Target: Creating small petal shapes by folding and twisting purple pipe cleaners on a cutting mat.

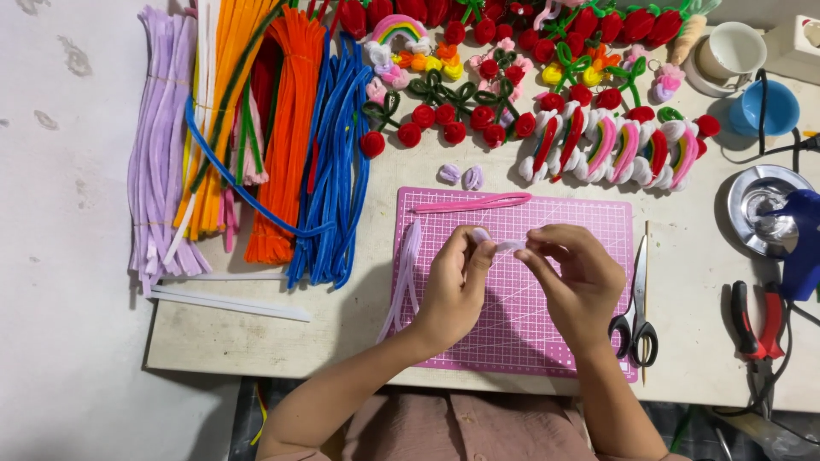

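Both hands work over the pink mat [547,341]. The left hand [455,286] pinches one end of a short lilac stem [500,243] between thumb and fingertips; the right hand [576,277] is closed narrowly on the other end. The stem sits in the air between them, just above the mat's upper half, and looks partly curled.

The main risk, judging by the grip: the piece is small and held only at its tips, so a slip of either pinch could let the curl spring loose or drop it onto the mat. A loose lilac strand [408,273] trails off the mat's left edge beside the left wrist; a sweep of that forearm could drag it to the table's edge. The scissors [636,312] lie close to the right wrist, so a careless pull-back could knock them.

Counts: one folded pink stem [483,203] lies on the mat's top edge. Two small lilac buds [461,177] sit just above the mat. One pair of scissors, one pair of red pliers [756,320], one blue glue gun [799,243], one white cup [733,51], and one blue bowl [769,107] are in view. Stem bundles at the left are too many to count.
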